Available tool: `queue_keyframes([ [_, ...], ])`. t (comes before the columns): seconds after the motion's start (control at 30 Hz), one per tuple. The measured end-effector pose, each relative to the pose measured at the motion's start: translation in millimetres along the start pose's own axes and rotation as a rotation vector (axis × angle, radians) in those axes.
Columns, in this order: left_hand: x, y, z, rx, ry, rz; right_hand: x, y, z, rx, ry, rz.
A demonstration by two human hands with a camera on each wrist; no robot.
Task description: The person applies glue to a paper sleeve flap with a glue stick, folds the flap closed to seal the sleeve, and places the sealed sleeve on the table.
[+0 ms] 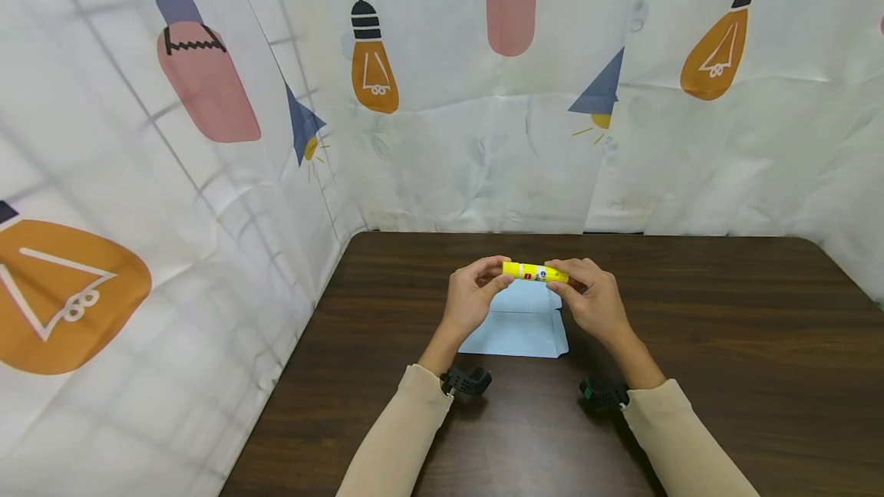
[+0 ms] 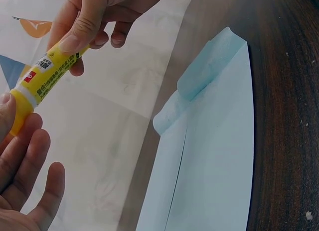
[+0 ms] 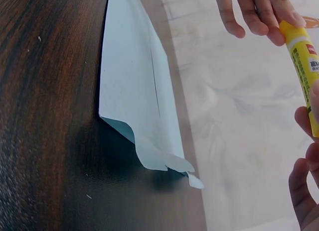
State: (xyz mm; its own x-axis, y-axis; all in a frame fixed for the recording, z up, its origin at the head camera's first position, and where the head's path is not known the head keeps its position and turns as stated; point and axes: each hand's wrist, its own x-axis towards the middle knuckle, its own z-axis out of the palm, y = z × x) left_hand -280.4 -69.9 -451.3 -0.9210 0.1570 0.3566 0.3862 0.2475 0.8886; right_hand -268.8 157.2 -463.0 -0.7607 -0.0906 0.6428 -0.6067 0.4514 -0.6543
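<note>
Over the far half of the pale blue folded paper point(image 1: 514, 334), both hands hold a yellow glue stick point(image 1: 535, 272) up in the air, lying roughly level and clear of the sheet. The left hand point(image 1: 470, 294) pinches the short yellow end beside the white band between thumb and fingertips, closed just to the tube's width, its other fingers spread loosely and touching nothing. The right hand point(image 1: 592, 299) grips the opposite end of the barrel, thumb laid along it and fingertips beneath, equally close. Red and white label patches and dark lettering show on the barrel between them.

The paper lies on the dark wood-grain surface point(image 1: 725, 328), a thin line running lengthwise across it where its panels meet. At its left end, seen from the left wrist, flaps point(image 2: 212, 66) curl upward; its right end also lifts off the wood in a wavy edge.

Nearer the person than the paper, a black band circles each wrist, just ahead of beige sleeves point(image 1: 400, 436). Beyond the paper and off to its left hangs pale cloth point(image 1: 449, 159) printed with orange bulbs and pink and blue lamps.
</note>
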Motion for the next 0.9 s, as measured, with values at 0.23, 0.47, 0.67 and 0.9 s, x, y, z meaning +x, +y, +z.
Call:
queue_keyframes([
  [0.23, -0.3, -0.4, -0.3, 0.001, 0.002, -0.005, 1, -15, -2, -0.01, 0.006, -0.004],
  [0.47, 0.3, -0.8, -0.7, 0.002, -0.002, -0.014, 0, 2, 0, -0.013, 0.001, -0.001],
  [0.67, 0.1, -0.8, -1.1, 0.006, -0.008, -0.021, -1, 4, 2, -0.026, 0.008, -0.006],
  [0.9, 0.9, -0.8, -1.8, -0.004, -0.012, -0.017, 1, 3, 0, -0.021, 0.0, -0.012],
])
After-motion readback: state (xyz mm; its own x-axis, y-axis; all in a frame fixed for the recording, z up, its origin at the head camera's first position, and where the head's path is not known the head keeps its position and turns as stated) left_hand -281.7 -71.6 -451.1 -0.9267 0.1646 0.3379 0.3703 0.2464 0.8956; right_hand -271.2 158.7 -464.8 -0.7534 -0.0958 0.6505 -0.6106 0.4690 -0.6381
